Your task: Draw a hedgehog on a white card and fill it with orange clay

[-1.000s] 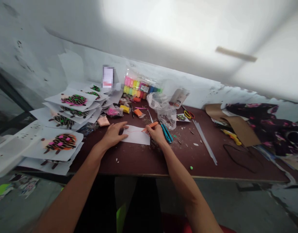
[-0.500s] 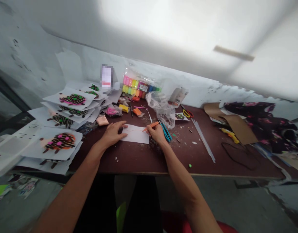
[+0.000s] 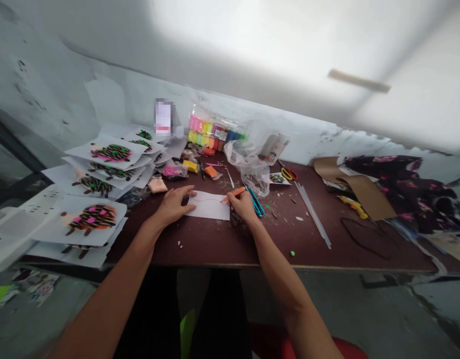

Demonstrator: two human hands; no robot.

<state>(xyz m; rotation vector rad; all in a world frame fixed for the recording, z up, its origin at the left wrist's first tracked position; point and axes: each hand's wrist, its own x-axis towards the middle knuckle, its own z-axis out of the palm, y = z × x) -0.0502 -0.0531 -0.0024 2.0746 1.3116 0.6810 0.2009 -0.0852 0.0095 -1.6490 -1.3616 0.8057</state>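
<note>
A small white sheet of paper [image 3: 211, 211] lies on the dark red table, with a thin, wavy orange line across its upper part. My left hand [image 3: 174, 203] rests at the sheet's left end, thumb and fingers apart, touching the paper. Pinched in my right hand [image 3: 242, 204] is an orange marker [image 3: 236, 192], its tip at the line's right end. Teal-handled scissors [image 3: 257, 203] lie just beyond my right hand, partly hidden by it.
Stacked sheets with hedgehog pictures [image 3: 90, 222] fill the left side. Behind stand packs of coloured clay [image 3: 215, 132], a clear plastic bag [image 3: 254, 174] and yellow-and-red scissors [image 3: 288, 173]. Translucent sticks [image 3: 313, 215], a yellow glue gun [image 3: 353, 206] and brown card [image 3: 370, 197] lie to the right.
</note>
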